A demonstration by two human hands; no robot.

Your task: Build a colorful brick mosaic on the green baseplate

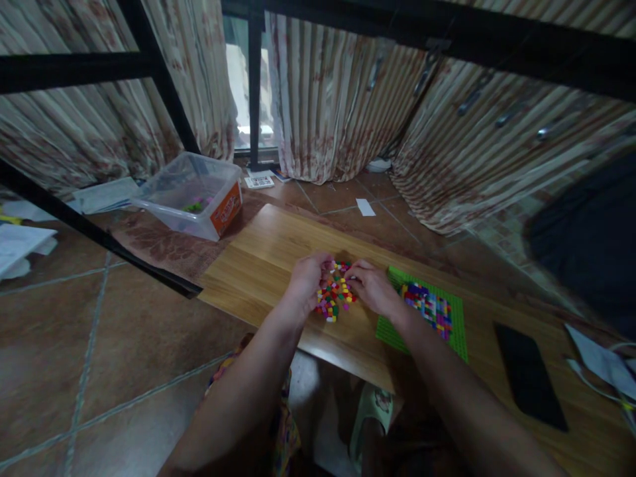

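Note:
A pile of small toy building bricks (334,299) in many colours lies spread on the wooden table, between my two hands. My left hand (307,275) rests at the pile's left edge with its fingers curled in; whatever they hold is too small to make out. From the right, my right hand (371,283) reaches to the pile, thumb and fingertips pinched together around something tiny that I cannot identify. Right of it lies a green baseplate (458,306), partly covered by my right forearm. Rows of multicoloured bricks (431,307) are fixed on the baseplate.
A clear plastic bin (171,222) with an orange label stands on a mat beyond the table's left end. A black phone-like slab (529,374) lies on the table (258,258) at right, near a cable and white paper. Black metal bars cross above and at left.

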